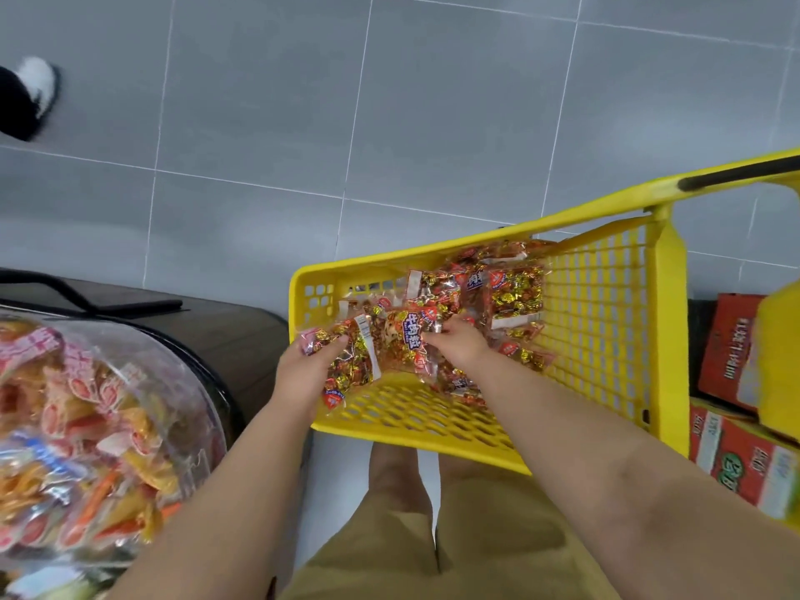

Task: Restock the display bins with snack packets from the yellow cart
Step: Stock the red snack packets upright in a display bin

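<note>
The yellow cart [606, 322] stands in front of me with several red and gold snack packets [515, 292] heaped in its far left part. My left hand [305, 370] grips packets [353, 361] at the cart's near left corner. Beside it, my right hand [459, 342] reaches into the basket and grips a red and gold packet [400, 335]. Both hands hold the same small bundle. A clear round display bin [130, 339] at the left is full of pink, orange and yellow snack packets [78, 426].
The bin sits on a dark display stand [233, 335]. Red cardboard boxes [731, 452] are stacked at the right behind the cart. Grey tiled floor [389, 123] stretches ahead. Another person's black and white shoe [30, 97] is at the far left.
</note>
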Available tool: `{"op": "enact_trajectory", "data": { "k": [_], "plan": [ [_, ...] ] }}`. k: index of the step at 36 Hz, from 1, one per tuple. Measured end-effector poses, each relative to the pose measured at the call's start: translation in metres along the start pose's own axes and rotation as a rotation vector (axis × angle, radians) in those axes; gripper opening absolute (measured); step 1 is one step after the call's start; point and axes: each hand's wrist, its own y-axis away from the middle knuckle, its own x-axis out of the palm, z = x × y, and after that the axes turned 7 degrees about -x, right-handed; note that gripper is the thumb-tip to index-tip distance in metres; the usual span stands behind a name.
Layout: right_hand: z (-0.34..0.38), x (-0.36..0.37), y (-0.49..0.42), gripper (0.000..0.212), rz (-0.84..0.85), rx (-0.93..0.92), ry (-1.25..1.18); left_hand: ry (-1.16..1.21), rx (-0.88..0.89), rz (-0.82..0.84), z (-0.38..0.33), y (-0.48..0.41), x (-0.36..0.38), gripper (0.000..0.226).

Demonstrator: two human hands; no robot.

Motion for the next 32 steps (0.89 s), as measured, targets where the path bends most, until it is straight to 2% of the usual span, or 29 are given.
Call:
{"op": "enact_trajectory", "data": {
  "k": [3, 6, 9, 14, 16, 18, 20, 22, 23, 25, 27, 29, 32],
  "plan": [
    [0.003, 0.015, -0.008, 0.079, 0.051, -0.009, 0.091, 0.001, 0.009, -0.014, 0.008, -0.001, -0.01, 0.018],
    [0.003, 0.024, -0.009, 0.067, 0.002, -0.048, 0.125, -0.027, 0.004, -0.029, 0.013, -0.002, -0.016, 0.017],
    [0.002, 0.021, -0.002, 0.044, -0.051, -0.059, -0.019, -0.028, -0.01, -0.022, 0.014, 0.001, -0.017, 0.017],
    [0.0, -0.016, 0.028, 0.054, -0.107, -0.115, -0.18, 0.102, -0.064, 0.04, 0.01, 0.01, -0.012, 0.023],
    [0.0, -0.036, 0.045, 0.066, -0.075, -0.149, -0.261, 0.129, -0.071, 0.06, 0.007, 0.013, -0.008, 0.024],
    [0.003, -0.052, 0.062, 0.069, 0.006, -0.192, -0.26, 0.116, -0.073, 0.087, 0.004, 0.016, -0.004, 0.023],
    [0.009, -0.062, 0.074, 0.05, 0.122, -0.223, -0.216, 0.089, -0.069, 0.146, 0.001, 0.018, 0.0, 0.024],
    [0.018, -0.064, 0.082, 0.024, 0.216, -0.231, -0.123, 0.053, -0.092, 0.208, -0.003, 0.02, 0.005, 0.031],
    [0.023, -0.063, 0.084, 0.021, 0.249, -0.242, -0.077, 0.029, -0.11, 0.242, -0.005, 0.021, 0.008, 0.035],
    [0.029, -0.056, 0.082, 0.027, 0.245, -0.258, -0.037, -0.005, -0.139, 0.315, -0.008, 0.024, 0.013, 0.044],
    [0.035, -0.05, 0.077, 0.035, 0.163, -0.28, -0.071, -0.035, -0.148, 0.37, -0.011, 0.026, 0.016, 0.06],
    [0.038, -0.045, 0.073, 0.026, 0.107, -0.314, -0.134, -0.093, -0.14, 0.418, -0.012, 0.027, 0.018, 0.077],
    [0.043, -0.036, 0.068, 0.018, 0.114, -0.329, -0.207, -0.174, -0.137, 0.435, -0.01, 0.025, 0.02, 0.092]
  ]
}}
